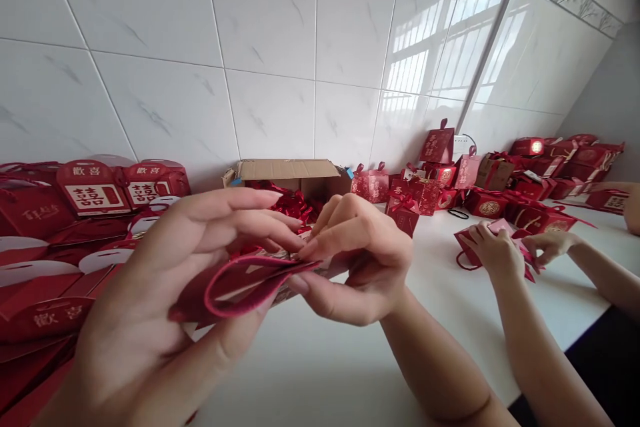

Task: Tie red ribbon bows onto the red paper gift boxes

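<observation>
1. Currently, in the head view, you are holding a folded red paper piece (245, 287) at seven o'clock from the centre, up close and above the white table (310, 373).
2. Your left hand (150, 293) is curving around it from eight o'clock, the fingers bending over its far side and the thumb bracing it from below.
3. Your right hand (367, 253) is pinching its other end narrowly between thumb and fingers, at five o'clock.
4. The near end of the piece is bowing open into a rounded loop with a pinkish edge, facing you.
5. Beyond your fingers, towards eleven o'clock, a cardboard box (290, 168) is standing open against the tiled wall (280, 13), red ribbons (300, 205) filling part of it.
6. Red gift boxes (95, 197) with white panels are standing at nine o'clock, with more crowding down to eight.
7. At three o'clock, assorted red boxes (487, 203) are sitting along the wall.
8. Just past four o'clock, a co-worker's hands (493, 253) are handling a pinkish-red box (465, 240).
</observation>
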Motion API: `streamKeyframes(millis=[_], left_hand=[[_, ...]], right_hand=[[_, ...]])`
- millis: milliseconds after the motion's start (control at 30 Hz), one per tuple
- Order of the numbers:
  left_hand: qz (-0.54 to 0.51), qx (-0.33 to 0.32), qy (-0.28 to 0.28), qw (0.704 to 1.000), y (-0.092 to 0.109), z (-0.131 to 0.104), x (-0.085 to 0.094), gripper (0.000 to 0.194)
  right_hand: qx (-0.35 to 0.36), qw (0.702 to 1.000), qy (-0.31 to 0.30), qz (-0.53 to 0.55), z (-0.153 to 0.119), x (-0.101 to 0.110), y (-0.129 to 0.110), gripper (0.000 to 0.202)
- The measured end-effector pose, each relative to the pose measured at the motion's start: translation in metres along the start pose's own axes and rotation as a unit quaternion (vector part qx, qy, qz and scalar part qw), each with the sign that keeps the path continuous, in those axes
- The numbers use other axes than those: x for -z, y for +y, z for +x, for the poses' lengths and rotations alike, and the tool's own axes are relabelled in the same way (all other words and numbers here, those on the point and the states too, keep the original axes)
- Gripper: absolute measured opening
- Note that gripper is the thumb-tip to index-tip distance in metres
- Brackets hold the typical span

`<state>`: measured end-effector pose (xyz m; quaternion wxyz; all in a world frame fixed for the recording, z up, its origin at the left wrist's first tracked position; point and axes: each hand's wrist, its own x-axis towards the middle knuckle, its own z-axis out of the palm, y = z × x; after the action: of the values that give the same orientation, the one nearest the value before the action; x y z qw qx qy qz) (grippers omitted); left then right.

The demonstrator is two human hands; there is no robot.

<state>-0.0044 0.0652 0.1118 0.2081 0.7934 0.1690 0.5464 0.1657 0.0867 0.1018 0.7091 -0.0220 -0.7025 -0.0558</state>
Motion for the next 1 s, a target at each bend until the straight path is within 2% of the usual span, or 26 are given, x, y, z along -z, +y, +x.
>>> streamKeyframes(millis=[167,467,567,667,767,867,1000], left_hand=[[0.007,-0.026,-0.045,0.999,0.0,0.002,0.006,0.055],[0.066,-0.081,0.033,0.994,-0.002,0.004,-0.005,0.046],[0.114,-0.104,0.004,0.988,-0.001,0.002,-0.001,0.047],[0.204,-0.127,-0.026,0.97,0.001,0.001,0.006,0.051],[0.276,-0.169,-0.035,0.946,0.003,0.001,0.008,0.057],[0.287,-0.182,-0.029,0.94,0.002,0.001,0.007,0.058],[0.279,-0.135,-0.012,0.951,-0.004,0.001,0.005,0.056]], right_hand=[[0.002,1.0,0.017,0.006,0.001,-0.002,-0.001,0.011],[0.045,0.998,0.021,-0.033,-0.004,-0.002,0.002,0.016],[0.027,0.999,-0.019,-0.042,-0.002,0.007,-0.001,0.016],[-0.021,0.991,-0.11,-0.079,0.003,0.019,-0.006,0.018],[-0.028,0.979,-0.172,-0.107,0.007,0.026,-0.01,0.017],[-0.026,0.975,-0.181,-0.123,0.008,0.024,-0.011,0.017],[-0.062,0.978,-0.144,-0.135,0.004,0.016,-0.011,0.018]])
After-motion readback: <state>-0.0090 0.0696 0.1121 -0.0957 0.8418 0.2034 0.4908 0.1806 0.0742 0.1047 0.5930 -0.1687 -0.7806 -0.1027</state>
